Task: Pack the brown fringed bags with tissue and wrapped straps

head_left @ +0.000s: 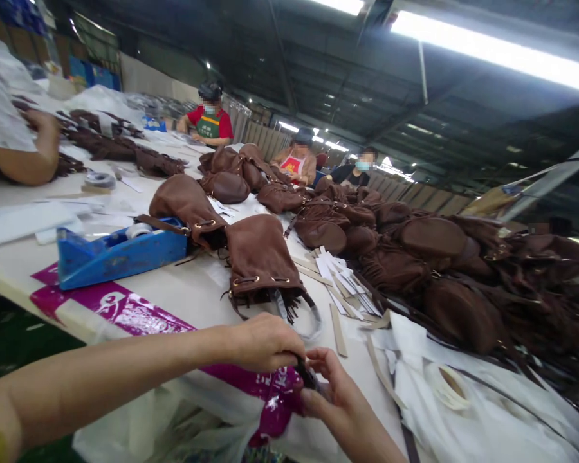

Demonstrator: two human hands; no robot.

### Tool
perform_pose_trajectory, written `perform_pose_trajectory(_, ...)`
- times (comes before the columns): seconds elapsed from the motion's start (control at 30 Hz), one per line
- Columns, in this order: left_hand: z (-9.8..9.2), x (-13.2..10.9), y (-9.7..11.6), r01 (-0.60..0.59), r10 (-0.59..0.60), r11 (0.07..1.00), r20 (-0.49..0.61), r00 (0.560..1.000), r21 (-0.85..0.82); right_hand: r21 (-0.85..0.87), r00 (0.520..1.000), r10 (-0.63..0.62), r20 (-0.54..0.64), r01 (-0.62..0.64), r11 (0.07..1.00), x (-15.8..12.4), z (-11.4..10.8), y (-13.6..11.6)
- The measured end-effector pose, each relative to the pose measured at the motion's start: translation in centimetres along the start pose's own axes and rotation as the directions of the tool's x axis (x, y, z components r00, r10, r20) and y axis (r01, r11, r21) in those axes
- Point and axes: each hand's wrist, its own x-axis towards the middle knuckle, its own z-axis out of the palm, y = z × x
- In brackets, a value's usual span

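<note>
My left hand (265, 342) reaches in from the left, its thumb and fingers pinched on one end of a dark strap (307, 374). Closed around the other end is my right hand (340, 402), with part of the strap hidden by its fingers. Just beyond my hands lies a brown drawstring bag (263, 251) with gold eyelets and a fringed tassel, its mouth towards me. A handle in pale wrapping (314, 321) loops out from its side. Whether the strap in my hands joins this bag, I cannot tell.
A blue tape dispenser (125, 254) stands left, beside another brown bag (183, 202). Purple printed tape (139, 315) runs along the table edge. Many brown bags (429, 257) are heaped right, near paper slips (345, 283) and a tape roll (448, 386). Several people work around the table.
</note>
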Motion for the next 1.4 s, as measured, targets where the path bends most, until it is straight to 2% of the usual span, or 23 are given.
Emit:
perform_pose_trajectory(0.1, -0.5, 1.1, -0.5, 0.097, -0.095, 0.990, 0.025, 0.995, -0.100, -0.199, 0.987, 0.062, -0.147, -0.091, 0.976, 0.4, -1.0, 0.7)
perform_pose_trajectory(0.17, -0.8, 1.5, -0.7, 0.152, -0.147, 0.979, 0.043, 0.988, -0.138, -0.244, 0.989, 0.073, -0.132, -0.104, 0.964, 0.3, -1.6, 0.6)
perform_pose_trajectory(0.3, -1.0, 2.0, -1.0, 0.210, -0.198, 0.958, 0.079, 0.977, -0.195, -0.218, 0.998, -0.007, -0.062, -0.007, 0.976, 0.0, -2.5, 0.5)
perform_pose_trajectory(0.43, -0.3, 2.3, -1.2, 0.266, -0.250, 0.934, 0.095, 0.963, -0.237, -0.326, 0.986, -0.078, -0.150, 0.025, 0.945, 0.2, -3.0, 1.4)
perform_pose_trajectory(0.57, 0.3, 2.7, -1.2, 0.408, -0.384, 0.873, 0.139, 0.913, -0.268, -0.445, 0.948, -0.226, -0.225, 0.106, 0.889, 0.7, -2.7, 2.0)
perform_pose_trajectory(0.67, 0.3, 3.1, -1.3, 0.451, -0.423, 0.845, 0.157, 0.892, -0.286, -0.358, 0.915, -0.260, -0.307, 0.142, 0.923, 1.1, -2.3, 1.9)
perform_pose_trajectory(0.73, 0.3, 3.4, -1.5, 0.441, -0.413, 0.851, 0.155, 0.898, -0.285, -0.153, 0.924, -0.173, -0.342, 0.127, 0.980, 1.4, -2.0, 1.8)
perform_pose_trajectory(0.8, 0.5, 3.5, -1.6, 0.450, -0.417, 0.848, 0.172, 0.892, -0.279, 0.010, 0.943, -0.081, -0.322, 0.088, 0.996, 1.6, -1.6, 1.9)
perform_pose_trajectory(0.87, 1.0, 3.5, -1.6, 0.484, -0.442, 0.834, 0.204, 0.873, -0.264, -0.019, 0.948, -0.090, -0.304, 0.088, 0.996, 1.9, -1.0, 2.0)
perform_pose_trajectory(1.0, 1.9, 3.5, -1.1, 0.493, -0.443, 0.814, 0.221, 0.869, -0.308, -0.270, 0.916, -0.221, -0.333, 0.132, 0.954, 2.3, -0.4, 1.7)
perform_pose_trajectory(1.07, 1.9, 3.4, -1.1, 0.486, -0.445, 0.806, 0.195, 0.874, -0.337, -0.203, 0.915, -0.173, -0.365, 0.104, 0.974, 2.2, -0.8, 1.3)
perform_pose_trajectory(1.17, 1.5, 3.4, -1.3, 0.479, -0.443, 0.801, 0.183, 0.878, -0.359, 0.107, 0.938, 0.000, -0.348, 0.039, 0.993, 1.5, -2.0, 1.1)
perform_pose_trajectory(1.2, 1.4, 3.3, -1.4, 0.473, -0.435, 0.801, 0.186, 0.881, -0.367, 0.161, 0.948, 0.036, -0.317, 0.017, 0.987, 1.1, -2.4, 1.2)
perform_pose_trajectory(1.23, 1.3, 3.3, -1.4, 0.470, -0.429, 0.799, 0.191, 0.883, -0.375, 0.165, 0.959, 0.048, -0.280, -0.002, 0.986, 0.8, -2.7, 1.3)
perform_pose_trajectory(1.3, 1.1, 3.3, -1.3, 0.468, -0.421, 0.798, 0.203, 0.884, -0.379, 0.066, 0.975, 0.032, -0.220, -0.017, 0.998, 0.3, -2.9, 1.5)
perform_pose_trajectory(1.4, 0.9, 3.3, -0.7, 0.458, -0.419, 0.826, 0.186, 0.889, -0.329, -0.061, 0.984, -0.009, -0.181, -0.002, 0.998, 0.1, -2.5, 1.4)
